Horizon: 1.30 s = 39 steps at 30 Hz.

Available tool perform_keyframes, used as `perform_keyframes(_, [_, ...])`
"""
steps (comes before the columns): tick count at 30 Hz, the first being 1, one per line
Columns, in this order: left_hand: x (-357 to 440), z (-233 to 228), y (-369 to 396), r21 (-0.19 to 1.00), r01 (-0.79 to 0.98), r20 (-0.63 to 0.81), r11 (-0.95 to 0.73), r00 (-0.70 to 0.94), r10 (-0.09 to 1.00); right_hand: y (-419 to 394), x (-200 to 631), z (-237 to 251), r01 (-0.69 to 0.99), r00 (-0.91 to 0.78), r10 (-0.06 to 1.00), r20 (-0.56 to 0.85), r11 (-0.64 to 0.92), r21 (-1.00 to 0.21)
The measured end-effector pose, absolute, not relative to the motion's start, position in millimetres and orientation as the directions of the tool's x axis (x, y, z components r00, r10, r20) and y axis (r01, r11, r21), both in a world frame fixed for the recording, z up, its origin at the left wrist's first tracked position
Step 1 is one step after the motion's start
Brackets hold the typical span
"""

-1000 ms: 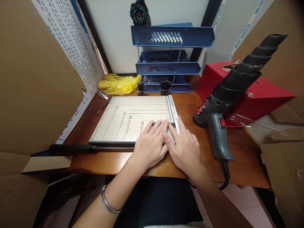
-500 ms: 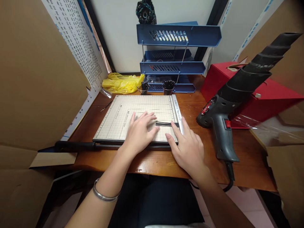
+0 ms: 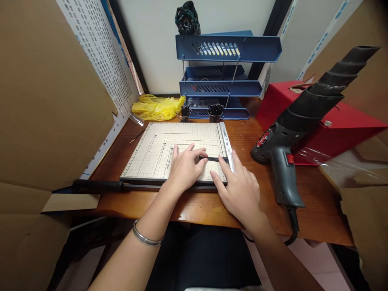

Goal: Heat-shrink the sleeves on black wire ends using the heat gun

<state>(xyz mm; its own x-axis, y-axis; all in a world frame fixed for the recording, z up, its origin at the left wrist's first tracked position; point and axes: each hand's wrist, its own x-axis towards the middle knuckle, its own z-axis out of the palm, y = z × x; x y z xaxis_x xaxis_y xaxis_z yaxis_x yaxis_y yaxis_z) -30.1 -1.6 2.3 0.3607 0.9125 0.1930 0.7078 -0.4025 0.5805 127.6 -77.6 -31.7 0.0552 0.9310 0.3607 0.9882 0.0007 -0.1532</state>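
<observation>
A small bundle of thin black strands [image 3: 214, 159] lies across the gridded board of a paper cutter [image 3: 188, 135]; whether they are wires or tubes I cannot tell. My left hand [image 3: 187, 165] pinches the left end of the bundle between thumb and fingertips, close above the board. The fingers of my right hand [image 3: 241, 184] are spread, the index fingertip resting on the strands' right end, against the cutter's raised metal edge [image 3: 226, 141]. Along the near side of the board lies the cutter's black-handled arm [image 3: 98, 185], lowered.
Two small cups of black strands [image 3: 183, 117] [image 3: 215, 116] stand behind the cutter. Beside them are a yellow plastic bag [image 3: 157, 107] and a blue tiered tray rack [image 3: 227, 48]. To the right stands a heat gun [image 3: 286, 161] with its cord, before a red box [image 3: 339, 141]. Cardboard [image 3: 45, 101] walls the left.
My left hand has shifted slightly right, and its spread fingers have closed on the strands' left end. The strands are bunched closer together. My right hand stays nearly still.
</observation>
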Motion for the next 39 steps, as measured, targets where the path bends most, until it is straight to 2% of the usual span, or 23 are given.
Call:
perform_keyframes(13, [-12,2,4,0.611,0.665,0.153,-0.429,0.433,0.888,-78,127,-30,0.989,0.057,0.931,0.361,-0.003,-0.148])
perform_keyframes(27, [-12,1,2,0.611,0.665,0.161,-0.43,0.428,0.889,-77,127,-30,0.987,0.064,0.933,0.354,-0.006,-0.163])
perform_keyframes(39, [-40,8,3,0.642,0.677,0.123,-0.359,0.372,0.92,-78,127,-30,0.986,0.066,0.931,0.36,-0.005,-0.169])
